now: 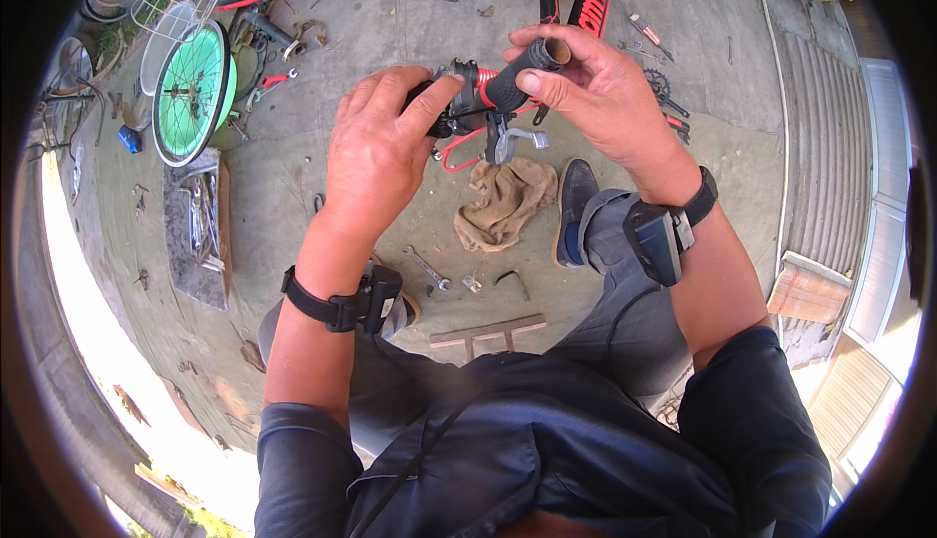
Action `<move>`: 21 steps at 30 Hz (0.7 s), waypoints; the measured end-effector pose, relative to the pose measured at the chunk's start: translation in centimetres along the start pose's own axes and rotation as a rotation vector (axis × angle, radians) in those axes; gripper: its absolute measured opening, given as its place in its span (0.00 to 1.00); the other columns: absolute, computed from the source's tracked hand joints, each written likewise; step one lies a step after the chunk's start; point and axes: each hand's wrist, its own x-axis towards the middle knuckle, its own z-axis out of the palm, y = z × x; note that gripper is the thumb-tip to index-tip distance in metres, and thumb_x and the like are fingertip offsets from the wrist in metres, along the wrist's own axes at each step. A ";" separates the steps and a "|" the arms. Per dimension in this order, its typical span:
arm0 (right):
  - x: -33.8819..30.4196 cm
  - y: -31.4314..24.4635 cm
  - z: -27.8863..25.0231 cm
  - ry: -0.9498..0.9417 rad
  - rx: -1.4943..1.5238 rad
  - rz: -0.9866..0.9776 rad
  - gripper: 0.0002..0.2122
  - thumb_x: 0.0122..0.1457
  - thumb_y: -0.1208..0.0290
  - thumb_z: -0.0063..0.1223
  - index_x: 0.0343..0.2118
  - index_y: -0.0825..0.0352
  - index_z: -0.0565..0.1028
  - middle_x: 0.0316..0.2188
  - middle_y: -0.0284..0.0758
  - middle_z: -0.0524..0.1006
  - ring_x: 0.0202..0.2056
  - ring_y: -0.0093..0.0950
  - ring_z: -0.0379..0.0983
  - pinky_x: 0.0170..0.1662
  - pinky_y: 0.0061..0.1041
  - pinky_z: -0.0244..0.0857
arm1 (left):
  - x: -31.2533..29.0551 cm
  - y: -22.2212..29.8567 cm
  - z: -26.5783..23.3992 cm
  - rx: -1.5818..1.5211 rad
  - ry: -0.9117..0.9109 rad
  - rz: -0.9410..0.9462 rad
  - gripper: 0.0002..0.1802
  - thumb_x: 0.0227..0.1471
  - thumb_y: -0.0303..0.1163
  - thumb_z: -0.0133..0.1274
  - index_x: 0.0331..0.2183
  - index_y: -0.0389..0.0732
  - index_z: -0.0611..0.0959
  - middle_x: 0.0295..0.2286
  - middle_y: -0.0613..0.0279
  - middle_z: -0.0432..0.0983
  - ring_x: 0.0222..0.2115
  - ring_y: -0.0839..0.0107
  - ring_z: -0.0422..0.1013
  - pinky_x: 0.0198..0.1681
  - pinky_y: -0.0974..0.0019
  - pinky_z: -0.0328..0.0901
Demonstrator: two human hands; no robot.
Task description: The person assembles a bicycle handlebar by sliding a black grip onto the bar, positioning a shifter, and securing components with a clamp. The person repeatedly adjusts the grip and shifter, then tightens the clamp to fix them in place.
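In front of me, a black rubber handlebar grip (509, 87) with an open, brownish end points up to the right. My right hand (600, 84) has its thumb and fingers around that end. A grey metal brake lever (508, 142) hangs below the grip, and a red cable (451, 159) loops down beside it. On the other side my left hand (386, 133) is closed around a black rounded part (418, 99); its palm and fingers hide most of it. Between the hands sit a dark cylindrical piece (467, 77) and a red coil (486, 77).
A crumpled brown cloth (506, 201) lies below my hands, with a wrench (427, 269) nearer me. To the left are a tool tray (202, 221) and a green-disc wheel (190, 94). A black-and-red bike frame (592, 1) lies ahead, a crankset (664, 89) to the right.
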 end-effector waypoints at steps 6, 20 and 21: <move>0.1 -0.2 -0.3 -0.062 -0.071 0.027 0.19 0.65 0.68 0.60 0.57 0.66 0.73 0.48 0.34 0.79 0.45 0.19 0.77 0.49 0.22 0.72 | 0.3 0.0 0.3 0.012 0.052 0.060 0.33 0.37 0.19 0.63 0.50 0.47 0.82 0.44 0.58 0.77 0.45 0.53 0.73 0.49 0.52 0.68; 0.1 0.2 0.2 0.018 -0.026 -0.008 0.18 0.63 0.69 0.64 0.53 0.67 0.76 0.38 0.28 0.78 0.37 0.16 0.75 0.41 0.20 0.73 | -0.6 0.5 0.1 -0.267 -0.076 -0.253 0.34 0.38 0.31 0.73 0.50 0.38 0.80 0.37 0.52 0.79 0.38 0.50 0.74 0.42 0.52 0.70; 0.1 0.2 0.3 0.030 -0.030 0.005 0.18 0.63 0.69 0.64 0.53 0.67 0.76 0.38 0.28 0.78 0.37 0.16 0.75 0.41 0.20 0.73 | -0.7 0.6 0.2 -0.289 -0.073 -0.276 0.33 0.40 0.33 0.73 0.49 0.36 0.81 0.34 0.53 0.79 0.35 0.52 0.74 0.40 0.53 0.70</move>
